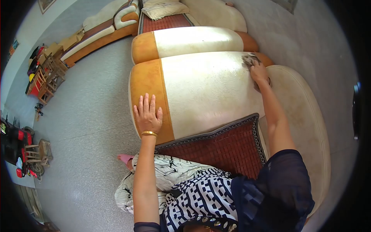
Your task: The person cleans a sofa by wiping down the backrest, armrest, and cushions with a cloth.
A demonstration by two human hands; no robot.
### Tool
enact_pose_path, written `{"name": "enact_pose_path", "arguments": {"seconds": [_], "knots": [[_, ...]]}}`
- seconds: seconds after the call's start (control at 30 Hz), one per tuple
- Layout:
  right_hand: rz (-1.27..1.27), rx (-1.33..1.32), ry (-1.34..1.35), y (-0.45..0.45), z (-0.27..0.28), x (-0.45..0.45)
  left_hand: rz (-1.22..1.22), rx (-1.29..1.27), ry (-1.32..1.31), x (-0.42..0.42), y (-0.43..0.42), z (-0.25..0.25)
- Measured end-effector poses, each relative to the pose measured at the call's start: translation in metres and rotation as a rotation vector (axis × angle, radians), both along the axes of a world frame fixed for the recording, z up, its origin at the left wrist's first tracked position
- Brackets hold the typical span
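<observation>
At the far left a scooter (15, 141) is standing behind a stool (43, 151), both well apart from the sofa. The left hand (147, 119) is resting palm-down on the orange end of the armrest (208, 87), its fingers slightly spread and the thumb standing apart. The armrest is lying across the view ahead of the person, a red mat (220, 149) covering the seat beside it. At its right end the right hand (259, 72) is pressing a crumpled cloth (248, 59) on the white cover, fingers bunched around it, fingertips partly hidden. The backrest (299, 104) is curving along the right.
</observation>
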State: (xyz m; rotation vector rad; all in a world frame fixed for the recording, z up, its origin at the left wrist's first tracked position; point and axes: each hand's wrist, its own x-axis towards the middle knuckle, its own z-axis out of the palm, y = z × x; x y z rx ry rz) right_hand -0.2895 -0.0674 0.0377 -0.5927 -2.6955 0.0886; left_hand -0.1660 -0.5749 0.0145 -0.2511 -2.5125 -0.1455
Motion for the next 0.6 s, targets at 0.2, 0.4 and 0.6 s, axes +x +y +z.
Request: {"name": "enact_pose_path", "arguments": {"seconds": [0.2,0.4,0.6], "knots": [[0.031,0.011,-0.002,-0.043,0.006,0.025,0.019,-0.01,0.003,0.001,0.001,0.0],[0.446,0.062,0.198,-0.128,-0.002,0.072,0.023,0.0,-0.004,0.001,-0.001,-0.005],[0.978,0.149,0.059,-0.245,0.003,0.14,0.084,0.17,-0.018,0.035,-0.016,-0.036]]}}
